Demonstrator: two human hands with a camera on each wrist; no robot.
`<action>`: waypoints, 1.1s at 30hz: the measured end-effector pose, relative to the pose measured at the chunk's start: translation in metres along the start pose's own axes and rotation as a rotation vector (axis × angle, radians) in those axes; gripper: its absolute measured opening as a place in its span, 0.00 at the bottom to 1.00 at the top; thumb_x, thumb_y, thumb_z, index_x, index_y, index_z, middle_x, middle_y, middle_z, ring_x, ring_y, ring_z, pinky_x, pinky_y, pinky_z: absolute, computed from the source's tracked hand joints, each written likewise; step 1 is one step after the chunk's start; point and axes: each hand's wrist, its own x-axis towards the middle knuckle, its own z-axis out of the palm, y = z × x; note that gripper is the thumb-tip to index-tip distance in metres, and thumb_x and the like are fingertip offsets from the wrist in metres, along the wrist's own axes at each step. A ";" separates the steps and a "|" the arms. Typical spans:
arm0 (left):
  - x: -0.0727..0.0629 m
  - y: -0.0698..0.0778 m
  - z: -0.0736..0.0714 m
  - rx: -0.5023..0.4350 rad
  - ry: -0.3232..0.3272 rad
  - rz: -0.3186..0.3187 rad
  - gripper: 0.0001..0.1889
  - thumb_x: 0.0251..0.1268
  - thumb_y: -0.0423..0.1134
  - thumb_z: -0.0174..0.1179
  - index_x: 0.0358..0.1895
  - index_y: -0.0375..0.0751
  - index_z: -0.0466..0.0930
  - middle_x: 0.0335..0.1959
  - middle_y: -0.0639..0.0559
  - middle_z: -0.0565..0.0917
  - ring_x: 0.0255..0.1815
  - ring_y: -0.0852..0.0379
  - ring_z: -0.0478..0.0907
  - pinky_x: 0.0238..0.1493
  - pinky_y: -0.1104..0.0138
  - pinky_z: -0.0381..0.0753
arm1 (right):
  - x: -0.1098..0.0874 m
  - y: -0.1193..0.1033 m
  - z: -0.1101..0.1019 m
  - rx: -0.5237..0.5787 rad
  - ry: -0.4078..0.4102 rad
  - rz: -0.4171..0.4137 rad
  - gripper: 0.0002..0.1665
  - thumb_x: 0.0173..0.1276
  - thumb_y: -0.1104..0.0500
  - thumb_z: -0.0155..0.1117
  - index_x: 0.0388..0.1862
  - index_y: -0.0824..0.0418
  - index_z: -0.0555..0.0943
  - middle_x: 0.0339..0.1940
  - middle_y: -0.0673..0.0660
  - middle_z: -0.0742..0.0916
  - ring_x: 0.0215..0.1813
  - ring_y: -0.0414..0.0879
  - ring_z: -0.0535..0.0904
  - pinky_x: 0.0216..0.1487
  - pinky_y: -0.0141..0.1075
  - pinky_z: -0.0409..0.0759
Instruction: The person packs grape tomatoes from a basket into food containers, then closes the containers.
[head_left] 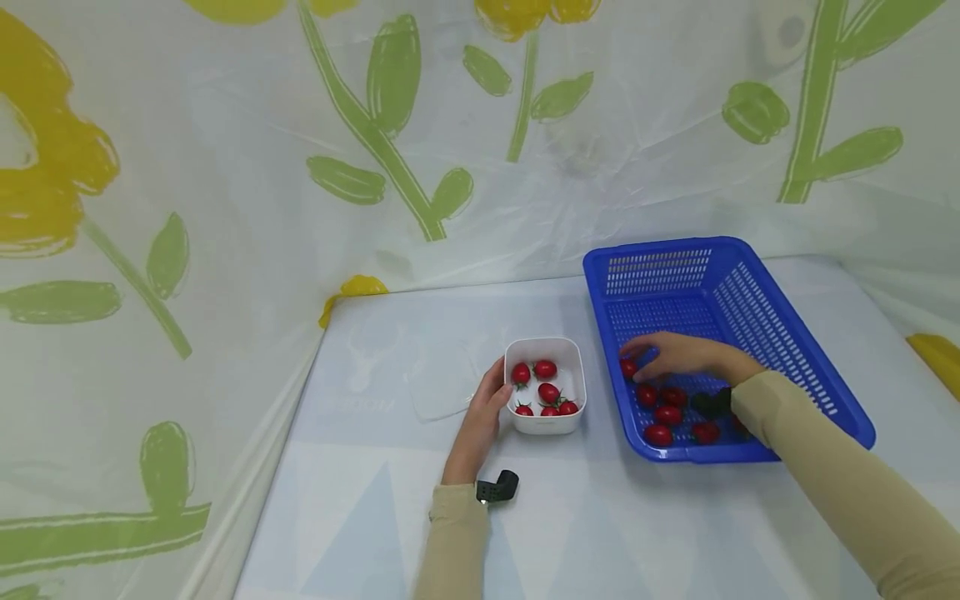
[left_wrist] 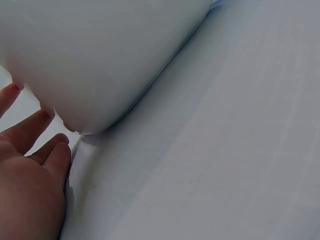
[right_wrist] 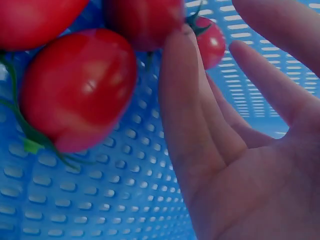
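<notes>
In the head view, my left hand (head_left: 482, 412) holds a square white container (head_left: 547, 425) at its left side, thumb at the rim. The left wrist view shows its fingers (left_wrist: 30, 131) spread, tips against the outer wall. Several cherry tomatoes (head_left: 548, 392) with green stalks lie inside. My right hand (head_left: 678, 354) reaches down into a blue plastic basket (head_left: 806, 358), over its left part. Close by its fingertips lies a cherry tomato (head_left: 627, 368). In the right wrist view thumb and fingers are apart, with a tomato (right_wrist: 212, 45) in the gap beyond the thumb.
More cherry tomatoes (head_left: 667, 415) are gathered in the basket's near left part, partly hidden by the right wrist. A pale cloth covers the table (head_left: 360, 500). Behind it hangs a white curtain (head_left: 247, 150) with yellow flowers and green leaves. Each wrist wears a small black camera (head_left: 501, 486).
</notes>
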 end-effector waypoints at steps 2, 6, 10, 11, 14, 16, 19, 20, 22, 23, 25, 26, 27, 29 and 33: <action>-0.001 0.000 0.000 -0.005 -0.005 -0.003 0.24 0.68 0.42 0.44 0.66 0.59 0.55 0.67 0.59 0.57 0.67 0.61 0.49 0.66 0.57 0.45 | 0.002 0.002 0.000 -0.013 -0.012 -0.002 0.31 0.57 0.55 0.64 0.59 0.60 0.69 0.55 0.63 0.74 0.46 0.50 0.77 0.44 0.43 0.78; -0.004 0.009 0.003 0.009 -0.014 -0.008 0.25 0.68 0.44 0.44 0.67 0.56 0.53 0.67 0.58 0.56 0.68 0.60 0.49 0.66 0.57 0.46 | 0.003 0.003 0.000 -0.022 -0.006 -0.005 0.30 0.56 0.56 0.64 0.58 0.61 0.70 0.53 0.63 0.75 0.45 0.50 0.78 0.44 0.44 0.77; -0.010 0.020 0.006 0.032 -0.014 -0.020 0.26 0.67 0.46 0.45 0.68 0.56 0.53 0.67 0.57 0.55 0.68 0.59 0.49 0.66 0.56 0.47 | 0.002 -0.001 0.000 -0.016 -0.008 -0.016 0.28 0.57 0.57 0.64 0.57 0.61 0.71 0.50 0.62 0.76 0.44 0.49 0.78 0.44 0.44 0.78; -0.011 0.022 0.006 0.038 -0.013 -0.021 0.26 0.67 0.47 0.45 0.68 0.56 0.53 0.67 0.57 0.55 0.68 0.59 0.49 0.66 0.56 0.47 | 0.001 -0.002 0.000 -0.014 -0.010 -0.018 0.28 0.57 0.57 0.64 0.56 0.61 0.71 0.50 0.61 0.77 0.44 0.49 0.78 0.43 0.43 0.78; -0.010 0.021 0.006 0.038 -0.011 -0.029 0.25 0.69 0.44 0.43 0.67 0.58 0.53 0.67 0.59 0.55 0.68 0.60 0.49 0.66 0.57 0.47 | 0.001 -0.004 0.001 -0.002 -0.011 -0.019 0.27 0.56 0.57 0.64 0.55 0.62 0.71 0.48 0.61 0.77 0.42 0.48 0.78 0.43 0.43 0.78; -0.010 0.020 0.006 0.040 -0.012 -0.030 0.24 0.69 0.43 0.43 0.67 0.58 0.53 0.67 0.59 0.55 0.68 0.60 0.48 0.66 0.56 0.47 | 0.001 -0.004 0.001 -0.005 -0.007 -0.017 0.27 0.56 0.57 0.64 0.55 0.62 0.71 0.47 0.61 0.77 0.41 0.48 0.78 0.42 0.43 0.78; -0.010 0.020 0.006 0.039 -0.014 -0.031 0.25 0.69 0.43 0.43 0.67 0.58 0.53 0.67 0.59 0.55 0.68 0.60 0.48 0.66 0.57 0.47 | 0.000 -0.006 0.001 -0.010 0.005 0.001 0.25 0.56 0.55 0.65 0.53 0.59 0.73 0.46 0.60 0.78 0.40 0.48 0.79 0.42 0.42 0.78; -0.010 0.020 0.006 0.037 -0.015 -0.027 0.25 0.69 0.43 0.43 0.68 0.57 0.53 0.67 0.59 0.55 0.68 0.60 0.48 0.66 0.57 0.47 | 0.000 -0.007 0.002 -0.019 0.006 -0.003 0.25 0.56 0.55 0.64 0.53 0.60 0.73 0.46 0.60 0.78 0.40 0.48 0.79 0.42 0.42 0.78; -0.010 0.021 0.006 0.036 -0.015 -0.020 0.25 0.69 0.43 0.43 0.68 0.56 0.53 0.67 0.58 0.55 0.68 0.60 0.48 0.66 0.57 0.47 | -0.001 -0.009 0.002 -0.023 0.013 -0.001 0.24 0.57 0.55 0.64 0.52 0.59 0.74 0.45 0.59 0.79 0.40 0.49 0.79 0.42 0.43 0.78; -0.010 0.021 0.006 0.034 -0.015 -0.016 0.25 0.69 0.43 0.43 0.68 0.55 0.52 0.67 0.57 0.55 0.68 0.60 0.48 0.66 0.57 0.47 | -0.001 -0.010 0.002 -0.027 0.017 -0.003 0.24 0.57 0.55 0.64 0.52 0.59 0.74 0.45 0.59 0.79 0.40 0.49 0.79 0.43 0.44 0.78; -0.010 0.022 0.006 0.034 -0.014 -0.017 0.26 0.68 0.44 0.44 0.68 0.54 0.52 0.67 0.57 0.55 0.68 0.59 0.49 0.66 0.57 0.47 | -0.002 -0.012 0.001 -0.039 0.024 -0.014 0.24 0.57 0.55 0.63 0.52 0.60 0.74 0.45 0.60 0.79 0.40 0.50 0.79 0.43 0.45 0.77; -0.010 0.023 0.006 0.034 -0.014 -0.019 0.26 0.68 0.46 0.44 0.68 0.54 0.52 0.68 0.57 0.55 0.68 0.59 0.49 0.66 0.57 0.47 | -0.003 -0.012 0.001 -0.043 0.029 -0.023 0.23 0.57 0.56 0.63 0.52 0.60 0.74 0.45 0.60 0.79 0.40 0.50 0.79 0.43 0.45 0.77; -0.011 0.023 0.007 0.036 -0.015 -0.021 0.27 0.67 0.47 0.45 0.68 0.54 0.52 0.68 0.57 0.55 0.68 0.59 0.48 0.66 0.56 0.47 | -0.004 -0.013 0.001 -0.043 0.036 -0.023 0.23 0.57 0.56 0.63 0.52 0.60 0.74 0.46 0.60 0.79 0.40 0.50 0.79 0.43 0.45 0.77; -0.011 0.024 0.007 0.040 -0.014 -0.029 0.28 0.66 0.50 0.46 0.68 0.55 0.52 0.68 0.58 0.55 0.68 0.59 0.49 0.66 0.57 0.47 | -0.006 -0.016 0.001 -0.048 0.053 -0.029 0.23 0.57 0.56 0.63 0.52 0.59 0.74 0.47 0.60 0.79 0.39 0.49 0.78 0.43 0.45 0.77; -0.011 0.024 0.007 0.033 -0.017 -0.019 0.29 0.65 0.51 0.47 0.68 0.55 0.52 0.68 0.57 0.55 0.68 0.59 0.48 0.66 0.57 0.47 | -0.010 -0.022 0.000 -0.048 0.095 -0.036 0.23 0.57 0.56 0.63 0.53 0.58 0.73 0.47 0.59 0.78 0.40 0.48 0.78 0.43 0.44 0.77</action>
